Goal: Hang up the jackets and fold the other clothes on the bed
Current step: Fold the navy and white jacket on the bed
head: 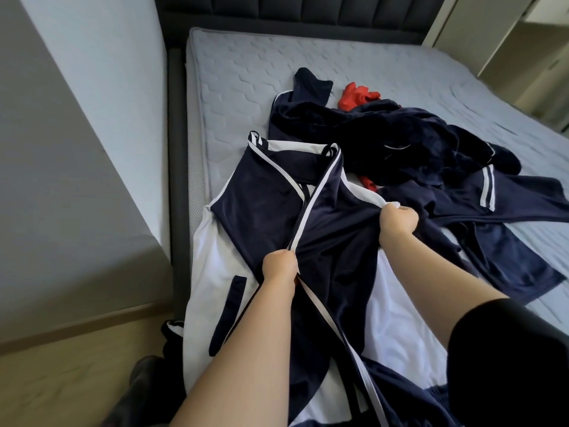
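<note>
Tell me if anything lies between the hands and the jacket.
Nothing does. The left hand grips the jacket at its white-trimmed front edge, and the right hand grips its fabric further right. The pile of dark clothes lies beside it on the bed, not over the gripped parts.

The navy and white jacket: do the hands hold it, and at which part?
Yes. The left hand grips the jacket by its white-trimmed front edge; the right hand grips bunched fabric farther up.

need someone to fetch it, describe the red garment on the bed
On the grey mattress, find the heap of navy clothes. At its far edge, toward the headboard, lies a crumpled red garment. Everything around it is navy or white.
</note>
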Action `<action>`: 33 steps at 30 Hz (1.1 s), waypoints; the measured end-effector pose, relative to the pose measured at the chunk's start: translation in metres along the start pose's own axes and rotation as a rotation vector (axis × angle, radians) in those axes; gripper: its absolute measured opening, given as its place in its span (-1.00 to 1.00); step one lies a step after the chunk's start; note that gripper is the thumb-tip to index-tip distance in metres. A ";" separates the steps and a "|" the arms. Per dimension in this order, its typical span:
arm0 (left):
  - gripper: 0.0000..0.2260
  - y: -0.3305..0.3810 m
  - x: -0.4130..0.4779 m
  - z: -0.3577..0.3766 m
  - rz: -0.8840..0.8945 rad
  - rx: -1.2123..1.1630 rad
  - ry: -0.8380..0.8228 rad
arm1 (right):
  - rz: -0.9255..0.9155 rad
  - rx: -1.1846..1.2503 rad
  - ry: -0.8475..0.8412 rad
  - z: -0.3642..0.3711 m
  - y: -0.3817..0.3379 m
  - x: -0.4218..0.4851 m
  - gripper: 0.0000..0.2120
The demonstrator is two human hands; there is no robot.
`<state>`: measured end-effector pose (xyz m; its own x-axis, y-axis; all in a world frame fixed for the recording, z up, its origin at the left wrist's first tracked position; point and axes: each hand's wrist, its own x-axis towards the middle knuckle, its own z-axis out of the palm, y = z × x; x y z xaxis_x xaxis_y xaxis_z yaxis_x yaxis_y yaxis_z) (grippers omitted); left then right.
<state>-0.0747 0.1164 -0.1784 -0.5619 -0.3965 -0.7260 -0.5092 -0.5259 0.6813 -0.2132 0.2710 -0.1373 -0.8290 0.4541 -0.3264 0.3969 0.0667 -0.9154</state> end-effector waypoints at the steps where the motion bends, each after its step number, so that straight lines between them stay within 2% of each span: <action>1: -0.82 0.000 -0.001 -0.001 -0.003 -0.019 -0.005 | 0.100 0.141 -0.068 -0.004 0.001 0.002 -0.82; 3: -0.78 -0.001 0.000 0.000 0.018 -0.003 -0.011 | 0.281 0.360 -0.299 -0.014 0.000 0.004 -0.92; 5: -0.77 -0.003 -0.001 0.001 0.030 -0.001 -0.013 | 0.253 0.283 -0.433 -0.023 -0.001 0.009 -0.93; 7: -0.75 -0.004 0.000 0.001 0.059 0.009 -0.013 | 0.052 -0.077 -0.365 -0.023 -0.001 0.014 -0.88; 9: -0.74 -0.005 0.001 -0.001 0.050 0.006 -0.015 | -0.234 -0.611 -0.189 -0.021 -0.008 0.014 -0.73; 10: -0.74 -0.006 0.003 -0.001 0.046 0.003 -0.013 | -0.289 -0.737 -0.149 -0.020 -0.013 0.015 -0.70; 12: -0.75 -0.006 0.005 -0.001 0.028 -0.013 -0.022 | -0.270 -0.794 -0.178 -0.017 -0.022 0.014 -0.78; 14: -0.77 -0.006 0.006 -0.002 0.026 -0.014 -0.029 | -0.172 -0.732 -0.241 -0.015 -0.029 0.013 -0.93; 15: -0.77 -0.006 0.005 -0.002 0.023 -0.019 -0.030 | -0.108 -0.605 -0.305 -0.016 -0.032 0.014 -0.94; 18: -0.79 -0.005 0.005 0.002 0.045 -0.018 -0.059 | 0.169 0.103 -0.577 -0.025 -0.041 0.014 -0.78; 20: -0.84 -0.003 0.002 0.007 0.082 -0.043 -0.146 | 0.251 0.398 -0.606 -0.030 -0.037 0.016 -0.71; 21: -0.81 -0.003 0.001 0.010 0.096 -0.054 -0.181 | 0.263 0.450 -0.570 -0.030 -0.032 0.017 -0.70; 23: -0.79 -0.002 -0.001 0.014 0.129 -0.033 -0.210 | 0.317 0.455 -0.488 -0.027 -0.022 0.021 -0.71; 26: -0.87 -0.003 -0.004 0.013 0.176 0.039 -0.224 | 0.337 0.223 -0.504 -0.019 -0.022 0.022 -0.70; 28: -0.85 -0.004 -0.005 0.013 0.208 0.095 -0.219 | 0.280 0.100 -0.444 -0.016 -0.031 0.026 -0.69; 31: -0.89 -0.001 -0.006 0.016 0.310 0.223 -0.178 | 0.191 0.139 -0.197 -0.017 -0.039 0.036 -0.66; 33: -0.91 0.007 -0.006 0.020 0.448 0.401 -0.129 | 0.168 0.103 -0.199 -0.016 -0.037 0.039 -0.68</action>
<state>-0.0881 0.1297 -0.1671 -0.8399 -0.4058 -0.3604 -0.3965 0.0052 0.9180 -0.2538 0.3006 -0.1128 -0.8200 0.2668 -0.5064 0.5018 -0.0905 -0.8602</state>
